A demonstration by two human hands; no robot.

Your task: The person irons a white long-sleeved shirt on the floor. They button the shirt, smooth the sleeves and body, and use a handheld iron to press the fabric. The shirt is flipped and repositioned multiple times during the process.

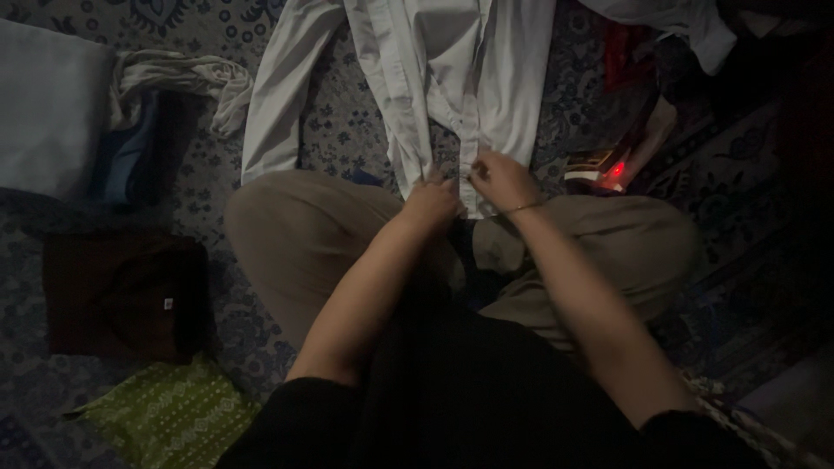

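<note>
The left hand (432,198) and right hand (499,178) sit side by side at the near hem of a white shirt (452,78). Each hand is closed in a pinch on one front edge of the shirt, either side of the open placket; the exact fingertip contact is lost in the dim light. The shirt lies flat on the patterned floor covering (347,130), its long axis running straight away from the hands, collar end out of frame, one sleeve (278,87) angled off beyond the left hand. Both hands are equally near the hem. A dark brown folded garment (122,295) and a green patterned cloth (165,412) lie well apart, outboard of the left arm.
</note>
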